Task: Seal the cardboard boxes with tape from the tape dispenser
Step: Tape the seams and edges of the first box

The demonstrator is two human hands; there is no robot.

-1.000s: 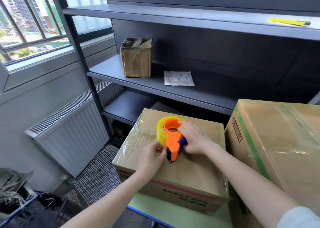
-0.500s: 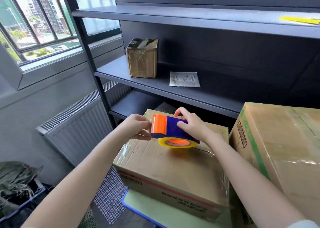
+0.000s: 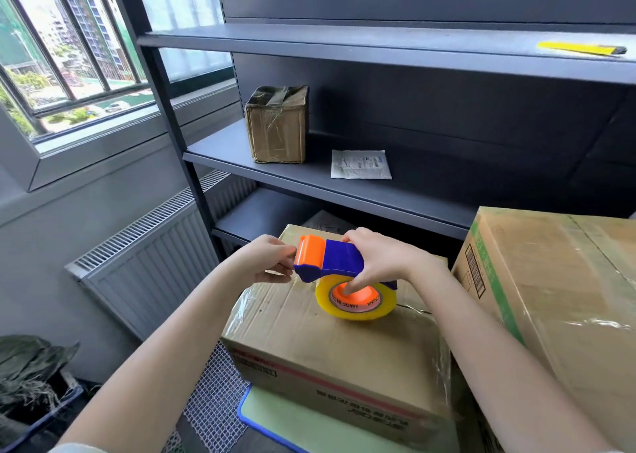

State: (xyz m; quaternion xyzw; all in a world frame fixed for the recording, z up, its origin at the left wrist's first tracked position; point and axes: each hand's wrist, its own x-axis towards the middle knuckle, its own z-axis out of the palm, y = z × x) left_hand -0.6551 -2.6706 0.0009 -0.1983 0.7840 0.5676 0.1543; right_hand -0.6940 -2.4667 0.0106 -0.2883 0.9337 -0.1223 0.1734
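- We count one tape dispenser (image 3: 330, 259), held over the far edge of the middle box (image 3: 309, 332).
- The right hand (image 3: 382, 263) grips its blue body, one finger in the orange core.
- The left hand (image 3: 265, 263) pinches at its orange end.
- We count three cardboard boxes: the middle box, a larger box (image 3: 550, 280) beside its right edge, and a small box (image 3: 277, 125) at a shelf's (image 3: 430, 191) left end.

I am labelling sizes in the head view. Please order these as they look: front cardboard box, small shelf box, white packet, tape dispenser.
1. front cardboard box
2-3. tape dispenser and small shelf box look alike; the dispenser is nearer, so unranked
4. white packet
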